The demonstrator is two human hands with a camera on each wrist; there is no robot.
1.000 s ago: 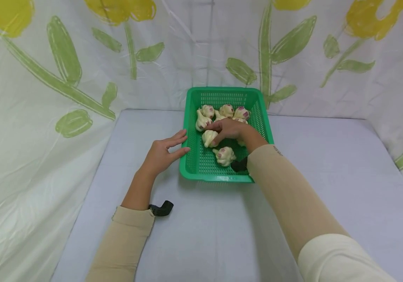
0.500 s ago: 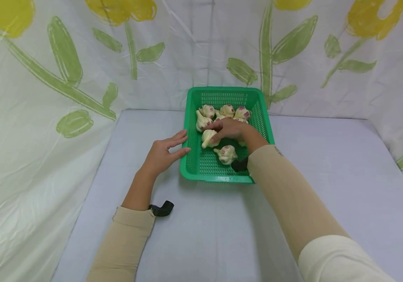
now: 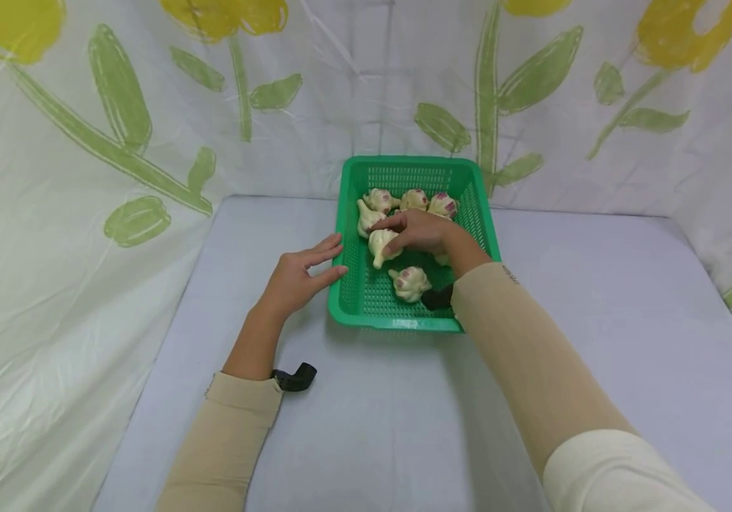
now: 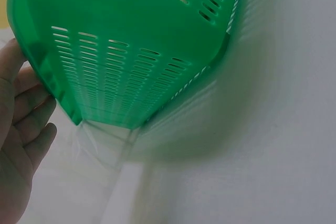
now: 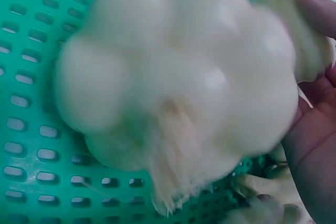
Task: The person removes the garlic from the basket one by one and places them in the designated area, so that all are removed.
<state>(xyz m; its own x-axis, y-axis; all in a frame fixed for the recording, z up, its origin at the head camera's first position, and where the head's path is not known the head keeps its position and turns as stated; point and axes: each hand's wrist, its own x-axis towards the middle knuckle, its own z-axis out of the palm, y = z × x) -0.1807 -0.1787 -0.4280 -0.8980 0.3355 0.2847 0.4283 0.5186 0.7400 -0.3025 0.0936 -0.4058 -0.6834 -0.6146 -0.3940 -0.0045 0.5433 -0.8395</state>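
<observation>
Inside a green plastic basket (image 3: 350, 313), my right hand (image 3: 426, 233) pinches a garlic bulb (image 3: 380, 244) between thumb and fingers, its stem pointing toward me. The right wrist view has that held garlic bulb (image 5: 283, 19) at the top right, partly covered by a large, blurred loose bulb (image 5: 178, 72) close to the camera. This loose bulb (image 3: 411, 284) lies nearer the basket's front. More bulbs are partly hidden under my right hand. My left hand (image 3: 295, 281) rests at the basket's left rim, fingers extended; the left wrist view shows its fingers (image 4: 34, 106) against the rim's outer side.
Several other garlic bulbs (image 3: 413, 200) sit toward the back of the basket. A white-covered table (image 3: 353, 419) lies beneath it. Behind stands a white plastic sheet (image 3: 334, 107) painted with yellow flowers and green leaves. Black cameras (image 3: 295, 377) are worn at the wrists.
My right hand has lifted and turned the pinched garlic bulb slightly, so its stem points more toward me. The left hand keeps its place at the rim.
</observation>
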